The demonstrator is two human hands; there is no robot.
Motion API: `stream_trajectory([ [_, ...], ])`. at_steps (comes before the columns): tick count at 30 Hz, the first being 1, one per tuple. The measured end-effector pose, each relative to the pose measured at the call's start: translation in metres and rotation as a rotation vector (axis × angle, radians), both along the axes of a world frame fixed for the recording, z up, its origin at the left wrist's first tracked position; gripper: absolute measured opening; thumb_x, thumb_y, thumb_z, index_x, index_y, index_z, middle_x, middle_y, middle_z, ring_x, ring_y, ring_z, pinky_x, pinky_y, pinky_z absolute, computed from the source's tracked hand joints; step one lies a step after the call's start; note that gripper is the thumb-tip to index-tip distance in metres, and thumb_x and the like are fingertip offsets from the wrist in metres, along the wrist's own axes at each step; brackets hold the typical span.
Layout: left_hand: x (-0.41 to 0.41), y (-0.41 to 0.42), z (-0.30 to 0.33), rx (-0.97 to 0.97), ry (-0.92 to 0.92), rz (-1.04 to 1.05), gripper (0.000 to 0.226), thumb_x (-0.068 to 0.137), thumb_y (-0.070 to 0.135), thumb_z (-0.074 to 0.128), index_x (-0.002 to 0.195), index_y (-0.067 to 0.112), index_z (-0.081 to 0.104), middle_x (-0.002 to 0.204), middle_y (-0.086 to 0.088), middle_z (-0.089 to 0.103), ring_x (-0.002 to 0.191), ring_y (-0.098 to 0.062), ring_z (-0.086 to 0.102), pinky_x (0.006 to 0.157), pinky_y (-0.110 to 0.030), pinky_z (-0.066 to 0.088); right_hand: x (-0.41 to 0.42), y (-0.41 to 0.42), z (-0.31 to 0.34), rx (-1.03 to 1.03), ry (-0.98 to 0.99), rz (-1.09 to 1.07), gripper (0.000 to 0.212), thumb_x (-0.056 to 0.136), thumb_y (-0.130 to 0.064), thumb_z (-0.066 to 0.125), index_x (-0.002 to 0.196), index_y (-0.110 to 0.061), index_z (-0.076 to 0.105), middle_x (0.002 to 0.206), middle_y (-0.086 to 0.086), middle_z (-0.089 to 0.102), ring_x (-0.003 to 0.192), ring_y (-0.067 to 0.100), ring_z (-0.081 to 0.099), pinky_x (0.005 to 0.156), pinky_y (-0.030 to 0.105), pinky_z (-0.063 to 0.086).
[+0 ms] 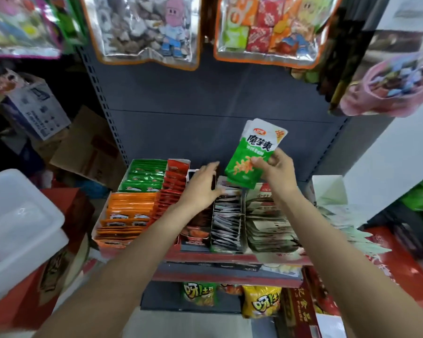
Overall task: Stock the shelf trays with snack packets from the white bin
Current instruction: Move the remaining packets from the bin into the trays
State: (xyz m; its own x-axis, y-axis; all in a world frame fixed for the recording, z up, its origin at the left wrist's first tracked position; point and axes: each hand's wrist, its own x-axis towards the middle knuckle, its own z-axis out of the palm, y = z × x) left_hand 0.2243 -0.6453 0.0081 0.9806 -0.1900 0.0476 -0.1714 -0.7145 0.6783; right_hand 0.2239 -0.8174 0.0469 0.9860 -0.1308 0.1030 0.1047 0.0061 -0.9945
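Snack packets (253,153), green and white and seemingly several held as a small stack, are raised above the back of the shelf trays (227,215), just over the dark and grey rows in the middle. The right hand (274,168) pinches the stack near its lower edge, thumb at the front and fingers curled behind; the packets stand nearly upright, tilted a little to the right.

The left hand (202,182) reaches forward with fingers nearly straight and held close together, the fingertips over the rear of a middle tray beside the red packets (172,184). It grips nothing. Whether it presses on the packets beneath or only hovers cannot be told, as the hand is blurred.

The step in hand appears to be placement: a bundle has been brought to the shelf and a slot is being chosen or opened for it. Matching green packets (146,175) already fill the tray at the back left, well apart from where the bundle is now held. The next move probably calls for carrying the stack to the tray meant for it, with the left hand parting or holding back the standing rows so that the new packets slide in upright, edge down, without buckling.

The white bin (20,223) stands at the left, beside the shelf and near the orange packets (126,215); its contents cannot be made out.
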Motion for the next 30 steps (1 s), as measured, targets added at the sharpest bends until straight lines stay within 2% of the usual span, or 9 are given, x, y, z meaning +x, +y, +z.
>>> stream_trajectory([
  [3,0.01,-0.001,-0.007,0.264,0.001,-0.14,0.062,0.093,0.011,0.055,0.148,0.012,0.027,0.15,-0.009,0.032,0.139,-0.022,0.028,0.111,-0.025,0.019,0.014,-0.006,-0.001,0.031,-0.013,-0.028,0.023,0.085,0.005,0.061,0.091,-0.017,0.06,0.082,-0.008,0.071,0.075,0.006,0.067,0.073,0.028,0.055],
  [7,0.011,0.003,-0.017,0.298,-0.001,-0.186,0.043,0.093,0.009,0.051,0.135,0.014,0.049,0.13,-0.007,0.051,0.125,-0.022,0.043,0.105,-0.032,0.034,0.023,-0.002,-0.002,0.058,-0.028,0.003,0.023,0.086,0.005,0.06,0.092,-0.017,0.059,0.083,-0.006,0.071,0.076,0.007,0.067,0.074,0.029,0.056],
  [10,0.006,0.009,-0.026,0.344,0.002,-0.273,0.038,0.094,0.011,0.051,0.131,0.018,0.055,0.127,-0.003,0.051,0.123,-0.019,0.044,0.105,-0.03,0.034,0.029,0.002,-0.007,0.052,0.007,0.065,0.023,0.084,0.006,0.062,0.093,-0.015,0.058,0.089,0.001,0.068,0.082,0.014,0.065,0.072,0.028,0.056],
  [14,0.007,0.014,-0.026,0.352,-0.006,-0.308,0.038,0.095,0.012,0.05,0.131,0.021,0.055,0.132,0.0,0.049,0.126,-0.017,0.04,0.107,-0.031,0.031,0.039,0.005,-0.021,-0.389,0.072,0.161,0.026,0.075,0.003,0.072,0.096,-0.01,0.063,0.093,0.003,0.067,0.088,0.02,0.063,0.085,0.037,0.052],
  [16,0.007,0.016,-0.024,0.352,0.005,-0.307,0.037,0.096,0.013,0.05,0.132,0.022,0.054,0.134,0.0,0.048,0.128,-0.016,0.039,0.108,-0.033,0.031,0.043,0.004,-0.023,-0.673,0.086,0.161,0.028,0.073,-0.003,0.076,0.099,-0.009,0.066,0.09,-0.001,0.065,0.084,0.017,0.061,0.074,0.021,0.045],
  [19,0.007,0.018,-0.024,0.331,0.025,-0.3,0.037,0.095,0.012,0.05,0.131,0.022,0.055,0.135,0.0,0.049,0.129,-0.016,0.04,0.109,-0.033,0.031,0.045,0.005,-0.021,-0.915,0.11,0.189,0.027,0.072,-0.011,0.079,0.097,-0.012,0.07,0.086,0.005,0.068,0.083,0.023,0.063,0.066,0.023,0.044],
  [24,0.006,0.02,-0.027,0.257,0.029,-0.277,0.035,0.094,0.014,0.053,0.128,0.021,0.057,0.131,0.001,0.052,0.126,-0.015,0.043,0.108,-0.033,0.033,0.051,0.003,-0.024,-1.068,0.262,0.32,0.02,0.076,-0.024,0.077,0.09,-0.012,0.068,0.078,0.003,0.06,0.077,0.02,0.056,0.067,0.026,0.04],
  [28,0.005,0.02,-0.025,0.211,0.047,-0.261,0.035,0.092,0.02,0.058,0.127,0.019,0.058,0.128,-0.001,0.054,0.121,-0.015,0.047,0.106,-0.032,0.036,0.048,0.007,-0.021,-0.979,0.119,0.347,0.005,0.085,-0.02,0.066,0.081,-0.021,0.069,0.077,-0.007,0.065,0.077,0.008,0.059,0.068,0.015,0.044],
  [30,0.004,0.019,-0.023,0.203,0.045,-0.236,0.031,0.091,0.021,0.059,0.122,0.018,0.06,0.124,-0.001,0.057,0.117,-0.015,0.051,0.102,-0.034,0.04,0.05,0.01,-0.022,-1.055,0.061,0.324,0.011,0.087,-0.015,0.063,0.081,-0.02,0.071,0.078,-0.003,0.067,0.079,0.015,0.063,0.075,0.025,0.049],
])
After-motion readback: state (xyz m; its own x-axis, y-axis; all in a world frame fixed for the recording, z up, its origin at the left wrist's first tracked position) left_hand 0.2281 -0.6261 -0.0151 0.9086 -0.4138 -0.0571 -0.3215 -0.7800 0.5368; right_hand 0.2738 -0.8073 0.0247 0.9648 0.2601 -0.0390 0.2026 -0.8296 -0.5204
